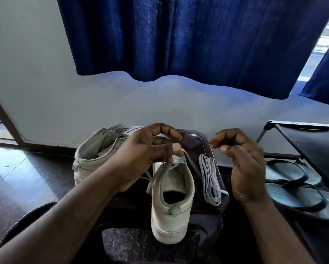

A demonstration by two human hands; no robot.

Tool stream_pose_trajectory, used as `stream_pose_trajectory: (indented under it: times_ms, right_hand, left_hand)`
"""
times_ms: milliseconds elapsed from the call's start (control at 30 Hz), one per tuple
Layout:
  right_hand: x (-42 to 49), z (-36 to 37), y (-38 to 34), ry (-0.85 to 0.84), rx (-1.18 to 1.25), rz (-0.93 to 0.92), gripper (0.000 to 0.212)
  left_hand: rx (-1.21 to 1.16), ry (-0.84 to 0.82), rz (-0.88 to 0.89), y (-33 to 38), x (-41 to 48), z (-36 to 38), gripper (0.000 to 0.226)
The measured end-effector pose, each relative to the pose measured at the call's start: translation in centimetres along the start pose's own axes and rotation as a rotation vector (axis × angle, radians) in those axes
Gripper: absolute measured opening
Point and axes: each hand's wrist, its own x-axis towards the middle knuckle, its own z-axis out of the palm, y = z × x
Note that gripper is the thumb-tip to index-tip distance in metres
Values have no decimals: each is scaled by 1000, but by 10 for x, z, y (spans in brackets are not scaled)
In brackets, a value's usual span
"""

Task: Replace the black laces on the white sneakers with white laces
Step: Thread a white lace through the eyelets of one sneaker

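Your left hand pinches the white lace between thumb and fingers, just above the tongue of the near sneaker. This sneaker stands on the bench, with the heel toward you. Your right hand is raised beside it, a little blurred, fingers loosely curled, and nothing shows in them. A folded lace bundle lies between. The second sneaker stands at the left.

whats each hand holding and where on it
Left hand pinches the white lace just above the near sneaker and its top eyelets. Right hand is blurred; cannot tell.
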Motion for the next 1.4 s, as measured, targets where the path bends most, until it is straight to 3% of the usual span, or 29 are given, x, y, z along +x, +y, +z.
stream_pose_trajectory:
  times_ms: [200,367,433,533,600,667,733,867,1000,1200,1300,1400]
  right_hand:
    - [-11,19,3,-286,-200,78,32]
    - [-10,30,-5,-352,30,235,35]
    - [-9,28,-8,-326,196,287,28]
    - [-2,14,-13,-152,551,401,19]
    - [4,3,-14,-56,622,388,35]
    - [6,0,-15,-22,545,355,35]
    - [2,5,-15,-62,408,319,16]
    - [-10,29,-21,-200,204,228,27]
    - [-12,35,-24,-205,154,211,30]
    - [-4,19,-22,-84,294,274,25]
    - [-4,20,-22,-88,268,280,24]
    - [-10,30,-20,-172,179,246,25]
  left_hand:
    - [222,-21,70,0,-2,6,27]
    - [367,-8,100,0,-3,1,25]
    - [435,22,88,1,-3,-2,24]
    - [743,108,78,-2,1,-18,27]
    - [861,152,55,-3,1,-25,31]
    - [826,167,86,-5,0,-22,28]
    - [783,175,174,-7,0,-14,16]
    - [734,110,295,-17,5,5,25]
    - [757,124,342,-20,7,13,14]
    - [1236,283,319,-17,6,-14,8]
    - [870,328,313,-14,1,-8,7]
    - [624,179,313,-12,1,8,16]
